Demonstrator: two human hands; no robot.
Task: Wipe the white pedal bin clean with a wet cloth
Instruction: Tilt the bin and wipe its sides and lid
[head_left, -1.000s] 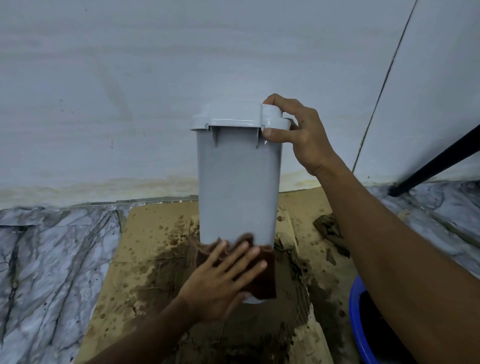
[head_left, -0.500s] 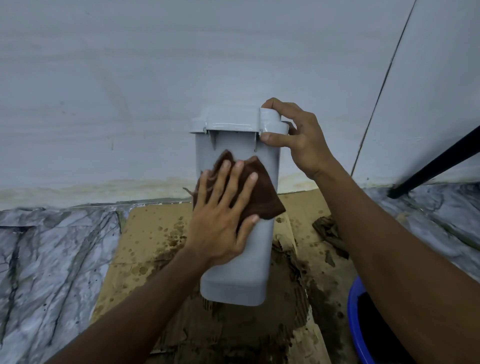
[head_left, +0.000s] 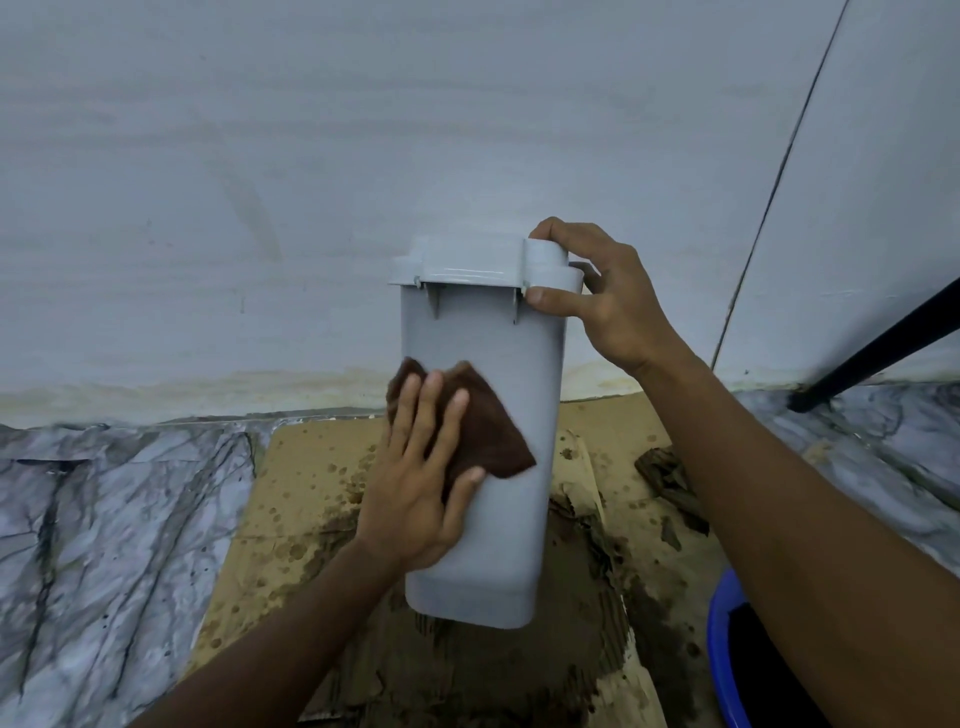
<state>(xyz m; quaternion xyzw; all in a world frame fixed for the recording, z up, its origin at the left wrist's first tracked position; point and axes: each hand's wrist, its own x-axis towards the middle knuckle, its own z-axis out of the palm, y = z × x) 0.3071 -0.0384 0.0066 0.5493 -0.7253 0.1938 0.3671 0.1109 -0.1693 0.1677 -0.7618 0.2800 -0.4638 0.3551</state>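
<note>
1. Pressing a brown cloth (head_left: 493, 431) against the near face of the white pedal bin (head_left: 488, 545), your left hand (head_left: 415, 488) lies flat, fingers straight and spread, thumb touching the plastic just below the cloth.
2. Your right hand (head_left: 613, 312) grips the lid (head_left: 467, 265) at its right corner, fingers curled over the top, thumb under the rim.
3. The bin stands mid-view, lid end toward the wall, base nearest you, over a sheet of cardboard (head_left: 311, 478); whether the base touches it, you cannot tell.
4. The cardboard is spotted with dark drops on its left and soaked dark brown around the bin; its right edge is torn.
5. Beneath lies a grey-veined marble floor (head_left: 104, 519), meeting a pale wall (head_left: 311, 156) with a yellowish stain band (head_left: 208, 389) along its foot.
6. A thin dark seam (head_left: 779, 182) slants up the wall at right.
7. A black leg (head_left: 883, 348) slants down to the floor at far right; a blue basin (head_left: 724, 623) shows at lower right, partly behind your right forearm; a dark scrap (head_left: 665, 478) lies by the cardboard's right edge.
</note>
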